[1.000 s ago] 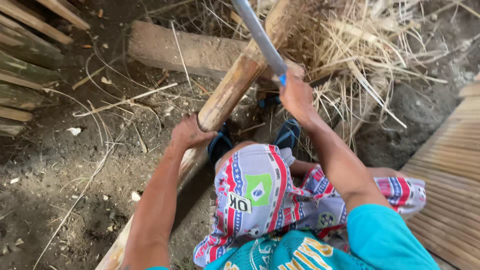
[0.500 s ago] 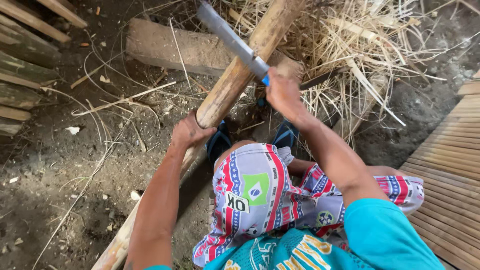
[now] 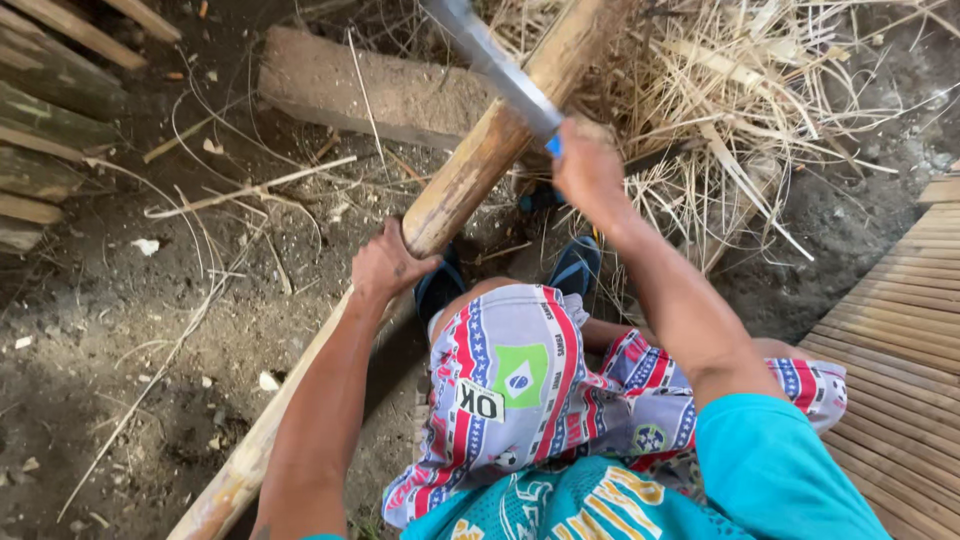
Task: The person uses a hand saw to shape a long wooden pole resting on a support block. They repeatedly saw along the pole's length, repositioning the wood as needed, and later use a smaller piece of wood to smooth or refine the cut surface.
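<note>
Two bare hands work on a long wooden pole (image 3: pixel 470 175) that slants from the near left of the dirt ground up toward the far middle of the scene. The left hand (image 3: pixel 385 268) rests on the pole about midway along it, fingers curled over the top and pressing it down. The right hand (image 3: pixel 590 170) is farther off and a little to the right, fingers wrapped fully shut around the blue handle of a long knife (image 3: pixel 490 60). Its grey blade angles up and to the left, across the pole, and looks blurred.

The person sits low, knees in patterned shorts (image 3: pixel 540 390), with feet in dark sandals (image 3: pixel 575 265) just beside the pole. A flat block (image 3: pixel 370 95) lies on the ground beyond the left hand. A heap of dry straw (image 3: pixel 760 110) spreads across the far right. Slatted boards (image 3: pixel 900 330) run along the right edge.

Risks, as a judgement: the steadying left hand sits on the same pole the blade crosses, so a glancing blow could slide down the rounded wood toward those fingers. The pole could roll under the hand and throw the blade off line. The feet lie near the pole, within reach of a missed stroke. Loose straw could hide the blade's landing place.
</note>
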